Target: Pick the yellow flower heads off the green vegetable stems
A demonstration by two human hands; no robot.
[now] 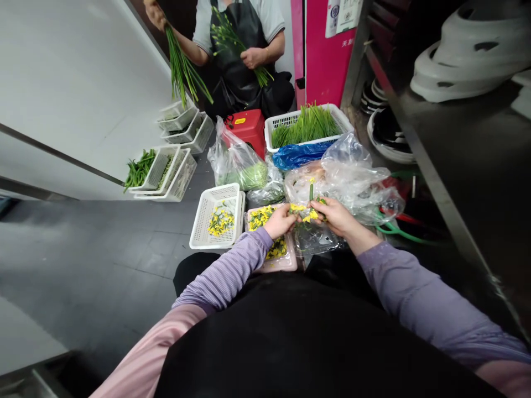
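My left hand (282, 221) pinches a yellow flower (297, 208) above the right side of a pink tray (290, 264). Close beside it, my right hand (334, 214) has its fingers closed around several small green stalks with yellow blossoms (310, 214). One, like a baby cucumber (311, 192), sticks upward from that grip. Yellow flowers with green bits (260, 216) fill much of the tray, partly hidden by my left hand and sleeve. Below my right hand lies a clear plastic container (317, 243). To the left, a white basket (199, 226) holds a smaller pile of yellow flowers (220, 221).
Opposite, a person (244, 55) in a dark apron holds green flowering stalks in both hands. Ahead are a basket of green stalks (307, 127), a red box (249, 130) and plastic bags (352, 177). Stacked baskets (182, 177) stand left; a metal shelf (440, 160) borders the right.
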